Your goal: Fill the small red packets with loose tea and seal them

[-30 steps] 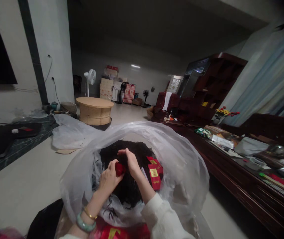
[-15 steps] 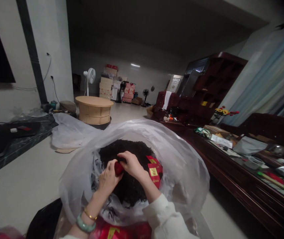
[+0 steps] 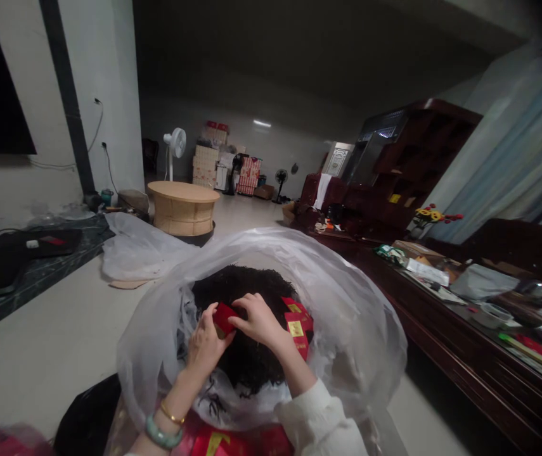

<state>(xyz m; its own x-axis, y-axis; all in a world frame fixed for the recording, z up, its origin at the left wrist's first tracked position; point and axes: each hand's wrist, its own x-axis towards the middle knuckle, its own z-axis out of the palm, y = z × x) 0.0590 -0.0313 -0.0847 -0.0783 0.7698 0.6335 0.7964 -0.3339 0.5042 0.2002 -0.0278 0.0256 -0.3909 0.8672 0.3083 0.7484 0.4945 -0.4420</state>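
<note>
My left hand (image 3: 206,345) grips a small red packet (image 3: 224,319) between thumb and fingers. At the packet's right edge, my right hand (image 3: 258,322) pinches with thumb and bent fingers. Both hands are above a heap of dark, dry strands (image 3: 246,361) that look like loose tea leaves. The heap lies in a large, wide-mouthed clear plastic bag (image 3: 351,316). Several red packets with gold labels (image 3: 295,328) rest on the right side of the heap. More red packets (image 3: 242,442) show at the bottom, beneath my forearms.
A long dark wooden table (image 3: 470,342) covered in clutter stands on the right. Ahead on the left are a round wooden stand (image 3: 182,212) and crumpled plastic sheeting (image 3: 140,250). A black bag (image 3: 87,415) lies at lower left, and a low marble ledge (image 3: 75,263) runs along the left wall.
The red packet has turned so that more of its face shows. My right hand has shifted slightly right and its fingers have come down to the packet's edge. The view has swung slightly left.
</note>
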